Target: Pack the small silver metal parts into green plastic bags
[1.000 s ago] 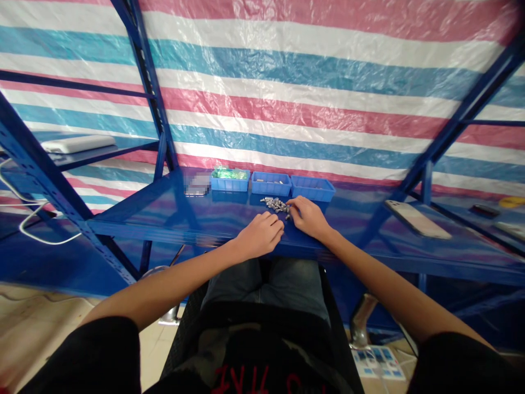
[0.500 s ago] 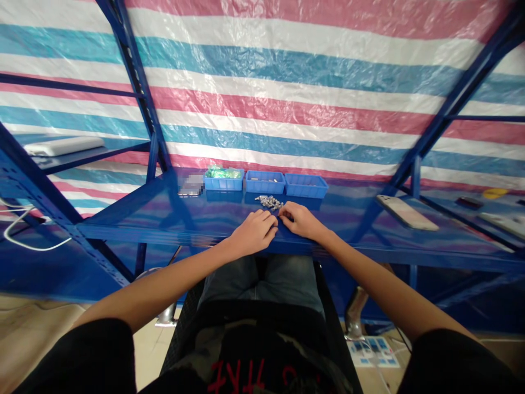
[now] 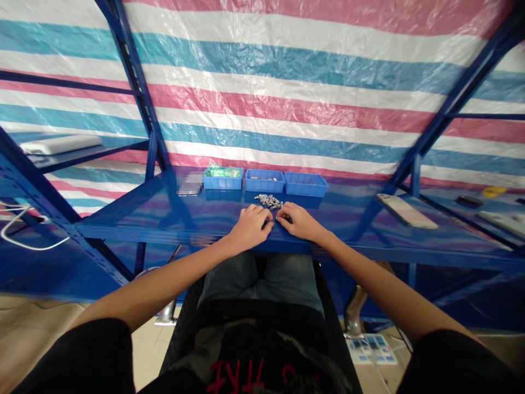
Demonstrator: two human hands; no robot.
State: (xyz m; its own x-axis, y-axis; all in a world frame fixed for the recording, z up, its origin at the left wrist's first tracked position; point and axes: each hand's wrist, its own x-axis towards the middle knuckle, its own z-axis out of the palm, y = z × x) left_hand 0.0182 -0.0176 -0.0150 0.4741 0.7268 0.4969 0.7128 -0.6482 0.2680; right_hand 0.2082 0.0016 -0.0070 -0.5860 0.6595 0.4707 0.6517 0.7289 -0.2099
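My left hand [image 3: 251, 227] and my right hand [image 3: 298, 220] rest close together on the blue shelf [image 3: 213, 216], fingertips nearly meeting. Both are curled in a pinch on something too small to make out. Just beyond the fingertips lies a small pile of silvery metal parts [image 3: 268, 201]. Behind the pile stand three blue trays in a row: the left tray [image 3: 222, 179] holds green pieces, the middle tray [image 3: 264, 180] holds a few small parts, and the contents of the right tray [image 3: 305, 185] cannot be seen.
A phone [image 3: 405, 212] lies on the shelf to the right, and a small blurred item [image 3: 190, 184] sits left of the trays. Blue rack posts [image 3: 135, 82] rise on both sides before a striped tarp [image 3: 287, 82]. A white cable [image 3: 24, 230] hangs at left.
My hands have drawn together in front of the pile; the right hand pulled back from the parts and the left moved up to meet it. The view shifted slightly.
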